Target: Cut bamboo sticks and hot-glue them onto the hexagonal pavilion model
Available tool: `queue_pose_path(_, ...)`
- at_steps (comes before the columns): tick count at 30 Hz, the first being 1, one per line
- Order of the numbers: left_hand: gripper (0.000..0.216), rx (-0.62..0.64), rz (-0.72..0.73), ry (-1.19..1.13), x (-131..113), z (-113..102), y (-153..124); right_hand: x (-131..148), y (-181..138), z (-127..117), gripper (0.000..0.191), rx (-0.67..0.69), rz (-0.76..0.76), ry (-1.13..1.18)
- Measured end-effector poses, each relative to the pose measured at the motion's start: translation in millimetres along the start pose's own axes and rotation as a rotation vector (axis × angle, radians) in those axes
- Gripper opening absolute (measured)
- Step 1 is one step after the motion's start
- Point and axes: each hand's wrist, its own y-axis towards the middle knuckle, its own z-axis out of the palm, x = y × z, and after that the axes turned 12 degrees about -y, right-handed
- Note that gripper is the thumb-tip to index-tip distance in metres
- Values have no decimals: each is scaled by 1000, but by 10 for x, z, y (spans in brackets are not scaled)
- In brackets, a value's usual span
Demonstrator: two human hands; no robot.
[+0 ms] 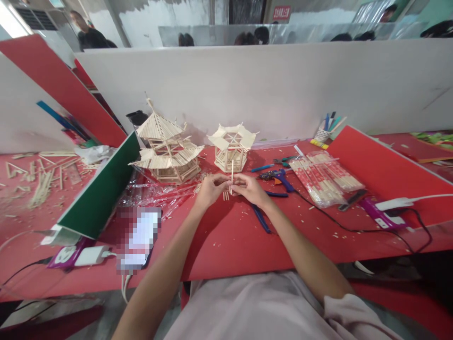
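My left hand (211, 188) and my right hand (248, 187) meet above the red table (226, 236), fingers pinched together on a small assembly of thin wooden sticks (230, 182), one stick standing upright. Just behind my hands stands a small stick pavilion (232, 147). A taller two-tier stick pagoda (164, 147) stands to its left.
A blue glue gun (278, 177) with its black cord, blue pliers (262, 218) and packs of chopsticks (327, 177) lie right of my hands. A green board (101, 191), clear wrappers (155, 193), a phone and chargers lie left. A white partition closes the back; people sit beyond it.
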Motion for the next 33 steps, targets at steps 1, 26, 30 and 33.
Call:
queue_pose_path(1,42,-14,-3,0,-2,3,-1,-1,2,2,39,-3,-4,-1)
queue_pose_path(26,22,162,153,160,-11,-53,-11,13,-10,-39,39,-54,-24,-69)
queue_pose_path(30,34,226,182,188,-39,-77,-25,40,-14,-44,45,-92,31,-8)
queue_pose_path(33,39,223,228,272,-40,-92,-32,59,-20,-40,46,-92,49,58)
